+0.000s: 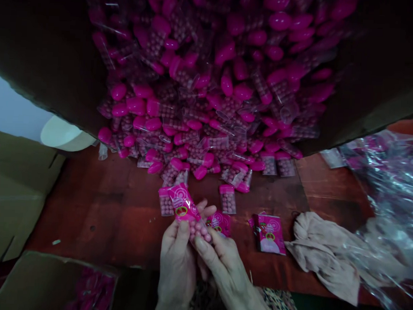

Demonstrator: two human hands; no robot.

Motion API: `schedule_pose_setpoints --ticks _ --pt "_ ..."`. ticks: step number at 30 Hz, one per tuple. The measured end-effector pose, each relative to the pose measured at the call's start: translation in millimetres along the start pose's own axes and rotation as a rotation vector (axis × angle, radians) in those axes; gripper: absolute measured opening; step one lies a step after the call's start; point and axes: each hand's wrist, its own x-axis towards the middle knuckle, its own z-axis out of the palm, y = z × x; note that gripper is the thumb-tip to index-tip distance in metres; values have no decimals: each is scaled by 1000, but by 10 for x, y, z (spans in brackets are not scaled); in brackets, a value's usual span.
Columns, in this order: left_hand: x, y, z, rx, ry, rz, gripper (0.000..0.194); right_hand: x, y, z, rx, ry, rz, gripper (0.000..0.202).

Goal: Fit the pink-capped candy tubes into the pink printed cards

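Observation:
My left hand [177, 258] is closed on the lower left side of a candy container [197, 230], with its thumb on the front. It is clear and filled with pink balls, and a shiny pink printed wrapper [184, 204] covers its upper part. My right hand [223, 262] pinches the uncovered lower end between thumb and fingers. Just beyond my hands, a flat container with a pink cap [227, 199] lies on the table. Pink printed wrappers [220, 222] lie partly hidden behind my right fingers. Farther right sits a stack of the same printed wrappers [270, 234].
A large pile of pink-capped containers [207, 123] spills from a big dark box onto the reddish table [123, 215]. A crumpled cloth [325, 249] and clear plastic bags [395, 179] lie right. A cardboard box [29, 280] with pink packets [92, 289] stands lower left.

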Motion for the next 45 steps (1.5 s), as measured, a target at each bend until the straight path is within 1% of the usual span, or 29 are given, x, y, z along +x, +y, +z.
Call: schedule_pose_setpoints --ticks 3,5,6,8,12,15,18,21,24,25,26,28,30,34,36,38,40,42,45 --pt "39 68 -62 6 -5 41 38 24 -37 -59 181 -160 147 37" --pt "64 102 -84 30 1 75 34 28 -46 -66 254 -204 207 36" --pt "72 110 -86 38 6 91 30 26 -50 -59 242 -193 208 36" --pt "74 109 -75 45 25 110 26 12 -63 -36 133 -125 172 37" --pt "26 64 -34 46 93 118 28 -39 -92 3 -170 25 78 37" --pt "-23 32 -23 35 115 109 34 -74 -109 8 -248 89 29 35" --pt "-50 37 -31 26 110 94 36 -82 -145 0 -155 58 28 35" --pt "-40 90 -57 6 70 52 41 -54 -150 -11 67 -85 79 38" --pt "-7 144 -85 3 -26 28 62 -4 -69 -15 383 -253 157 37" --pt "1 151 -90 19 -36 41 63 12 -31 -14 470 -288 183 36" --pt "6 151 -91 40 -30 57 59 26 6 -10 533 -300 207 35" --pt "0 133 -80 85 16 85 43 41 55 4 582 -296 232 35" --pt "-28 102 -57 120 62 96 33 37 61 26 547 -251 227 35" --pt "-100 60 -15 150 87 92 35 -15 -24 77 401 -99 218 37" --pt "-110 58 -10 136 73 67 35 -38 -69 94 360 -27 214 38" --pt "-94 65 -15 106 47 47 35 -43 -88 98 353 8 206 37" --pt "-63 75 -26 70 32 32 36 -27 -74 91 391 -8 204 36" --pt "-31 82 -45 33 20 0 41 6 -31 81 488 -94 206 35" --pt "-5 74 -81 -11 -29 -22 51 58 51 81 702 -232 231 36"
